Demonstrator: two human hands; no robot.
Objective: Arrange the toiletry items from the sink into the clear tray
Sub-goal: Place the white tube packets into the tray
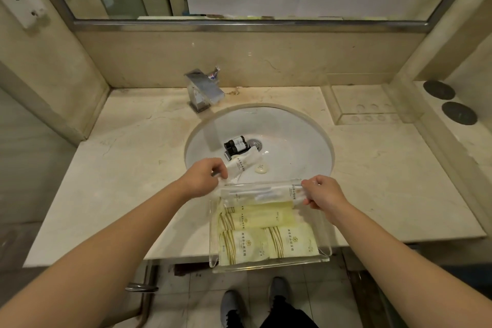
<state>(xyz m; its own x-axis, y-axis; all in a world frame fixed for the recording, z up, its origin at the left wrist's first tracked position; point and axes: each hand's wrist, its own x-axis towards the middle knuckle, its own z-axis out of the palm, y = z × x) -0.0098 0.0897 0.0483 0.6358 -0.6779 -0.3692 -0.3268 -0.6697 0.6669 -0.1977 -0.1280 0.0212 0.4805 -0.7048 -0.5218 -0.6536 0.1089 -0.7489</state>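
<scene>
A clear tray (325, 253) rests on the counter's front edge, over the near rim of the white sink (298, 141). Pale yellow packets (247, 245) lie flat in it. Across its far end lies a long white toothbrush packet (266, 192); my left hand (203, 177) pinches its left end and my right hand (323, 192) grips its right end. In the basin lie two small dark bottles (235, 144), another white packet (243, 164) and a small round soap (261, 168).
A chrome tap (205, 89) stands behind the basin. A second clear tray (372, 104) sits at the back right of the marble counter (119, 168), beside two dark round coasters (448, 101). A mirror runs above.
</scene>
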